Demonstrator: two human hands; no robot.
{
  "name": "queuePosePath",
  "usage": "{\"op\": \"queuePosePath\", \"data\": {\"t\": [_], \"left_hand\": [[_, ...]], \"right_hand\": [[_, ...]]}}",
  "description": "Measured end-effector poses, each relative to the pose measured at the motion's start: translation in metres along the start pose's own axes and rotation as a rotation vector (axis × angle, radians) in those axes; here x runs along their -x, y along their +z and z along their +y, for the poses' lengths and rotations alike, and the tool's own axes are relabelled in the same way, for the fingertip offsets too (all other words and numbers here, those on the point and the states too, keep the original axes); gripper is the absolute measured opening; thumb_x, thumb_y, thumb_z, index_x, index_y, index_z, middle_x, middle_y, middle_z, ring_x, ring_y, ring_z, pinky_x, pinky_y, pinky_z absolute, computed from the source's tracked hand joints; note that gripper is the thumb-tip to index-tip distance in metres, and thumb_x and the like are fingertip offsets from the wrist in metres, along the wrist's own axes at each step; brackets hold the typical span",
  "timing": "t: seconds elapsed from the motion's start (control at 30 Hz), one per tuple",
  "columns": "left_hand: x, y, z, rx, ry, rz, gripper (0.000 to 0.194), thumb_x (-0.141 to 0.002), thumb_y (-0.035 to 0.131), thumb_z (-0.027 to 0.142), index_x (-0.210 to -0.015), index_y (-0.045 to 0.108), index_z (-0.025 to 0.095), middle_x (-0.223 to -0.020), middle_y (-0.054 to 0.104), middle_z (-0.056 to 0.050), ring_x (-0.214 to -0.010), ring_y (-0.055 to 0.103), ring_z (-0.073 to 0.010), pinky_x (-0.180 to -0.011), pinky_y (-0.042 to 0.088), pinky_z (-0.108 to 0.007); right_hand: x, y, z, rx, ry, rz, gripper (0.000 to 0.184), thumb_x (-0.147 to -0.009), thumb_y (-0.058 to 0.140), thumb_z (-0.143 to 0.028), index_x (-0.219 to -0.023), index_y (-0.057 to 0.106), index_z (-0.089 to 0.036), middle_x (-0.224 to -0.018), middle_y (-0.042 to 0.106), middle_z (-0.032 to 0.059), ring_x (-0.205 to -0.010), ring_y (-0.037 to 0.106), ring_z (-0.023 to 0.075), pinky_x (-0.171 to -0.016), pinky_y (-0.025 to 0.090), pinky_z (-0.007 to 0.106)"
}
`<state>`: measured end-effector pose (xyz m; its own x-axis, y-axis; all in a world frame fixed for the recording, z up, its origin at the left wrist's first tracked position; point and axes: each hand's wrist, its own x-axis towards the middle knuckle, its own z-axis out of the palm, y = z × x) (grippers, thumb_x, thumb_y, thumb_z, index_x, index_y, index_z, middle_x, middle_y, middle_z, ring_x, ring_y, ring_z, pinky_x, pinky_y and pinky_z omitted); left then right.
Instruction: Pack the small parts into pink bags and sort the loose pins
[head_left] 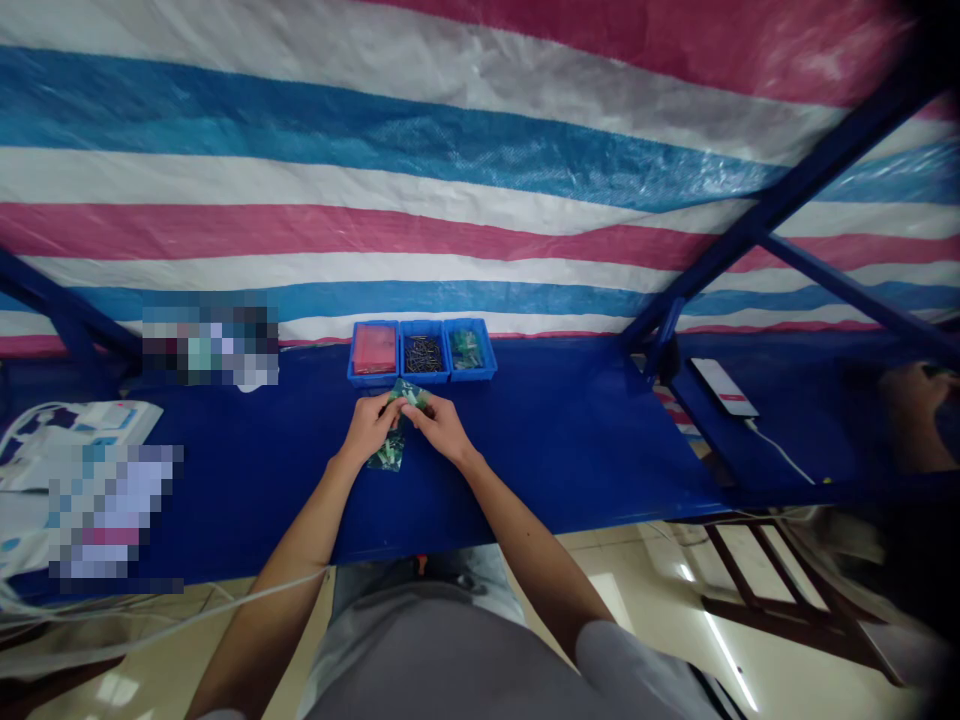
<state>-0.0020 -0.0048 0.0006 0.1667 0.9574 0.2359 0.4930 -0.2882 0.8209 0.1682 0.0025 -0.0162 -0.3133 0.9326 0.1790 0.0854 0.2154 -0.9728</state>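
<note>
My left hand (370, 424) and my right hand (441, 425) meet over the blue table, fingers closed together. Between them is a small clear plastic bag (409, 392) with a greenish look, pinched by the fingers of both. Another greenish clear packet (386, 455) shows just below the left fingers, lying on the table or hanging from the hand; I cannot tell which. Just beyond my hands stand three blue bins in a row: the left bin (373, 381) with red flat pieces, the middle bin (425, 378) with dark screws, and the right bin (474, 375) with greenish clear packets.
White bags and blurred items (112, 500) lie on the left of the blue table (570, 430). At the right, a phone (724, 387) with a white cable rests beyond a blue metal frame (705, 255). Another person's hand (916, 400) is at the far right. Striped sheeting hangs behind.
</note>
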Motion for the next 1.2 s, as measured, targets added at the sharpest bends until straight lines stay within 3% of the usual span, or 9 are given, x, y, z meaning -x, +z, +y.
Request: {"op": "queuePosePath", "data": {"t": [0.17,0.4,0.57,0.8,1.0,1.2], "left_hand": [[0.0001,0.0017,-0.0018,0.014,0.021,-0.034,0.045,-0.098,0.047,0.043,-0.063,0.055,0.016,-0.056,0.057,0.001,-0.054,0.051,-0.0117,-0.059,0.038,-0.023],[-0.0002,0.0,-0.0004,0.0,0.012,0.013,0.039,-0.095,0.051,0.045,-0.068,0.055,0.016,-0.06,0.054,0.002,-0.058,0.048,-0.0121,-0.059,0.036,-0.023],[0.0008,0.0002,0.0004,0.053,-0.013,0.01,0.039,-0.094,0.052,0.046,-0.069,0.055,0.017,-0.06,0.056,0.002,-0.058,0.052,-0.0132,-0.058,0.039,-0.024],[0.0021,0.0002,0.0032,0.087,-0.01,-0.082,0.034,-0.095,0.051,0.046,-0.084,0.063,0.016,-0.065,0.062,0.0,-0.06,0.058,-0.0145,-0.06,0.042,-0.024],[-0.0003,0.0015,0.002,-0.005,0.046,-0.092,0.034,-0.093,0.056,0.043,-0.074,0.063,0.016,-0.063,0.062,0.001,-0.057,0.054,-0.0129,-0.06,0.039,-0.024],[0.0002,-0.0009,0.0025,0.007,0.053,-0.067,0.038,-0.095,0.053,0.041,-0.068,0.061,0.016,-0.06,0.061,0.0,-0.056,0.053,-0.0126,-0.06,0.038,-0.024]], "right_hand": [[-0.0008,-0.0052,-0.0012,0.067,-0.029,-0.061,0.039,-0.092,0.058,-0.053,-0.076,0.066,-0.019,-0.061,0.056,-0.001,-0.057,0.049,0.0138,-0.059,0.037,0.026],[-0.0014,-0.0061,0.0006,0.12,-0.022,-0.121,0.043,-0.092,0.057,-0.052,-0.066,0.059,-0.018,-0.058,0.056,-0.0014,-0.056,0.05,0.0138,-0.057,0.036,0.025],[0.0005,-0.0042,-0.0033,0.081,-0.008,-0.049,0.041,-0.095,0.051,-0.055,-0.075,0.057,-0.02,-0.064,0.058,-0.0008,-0.059,0.052,0.0141,-0.057,0.037,0.025],[0.0023,-0.0061,-0.0044,0.049,-0.013,0.004,0.044,-0.094,0.051,-0.058,-0.07,0.053,-0.021,-0.063,0.055,-0.0009,-0.058,0.049,0.0138,-0.056,0.037,0.025],[-0.0007,-0.0038,-0.003,-0.111,0.05,0.056,0.041,-0.093,0.052,-0.058,-0.075,0.05,-0.022,-0.063,0.052,-0.0035,-0.05,0.045,0.0108,-0.051,0.037,0.024],[0.0002,-0.0032,-0.0032,-0.047,0.028,0.037,0.041,-0.093,0.053,-0.058,-0.076,0.054,-0.021,-0.065,0.054,-0.0019,-0.053,0.048,0.0113,-0.053,0.038,0.024]]}}
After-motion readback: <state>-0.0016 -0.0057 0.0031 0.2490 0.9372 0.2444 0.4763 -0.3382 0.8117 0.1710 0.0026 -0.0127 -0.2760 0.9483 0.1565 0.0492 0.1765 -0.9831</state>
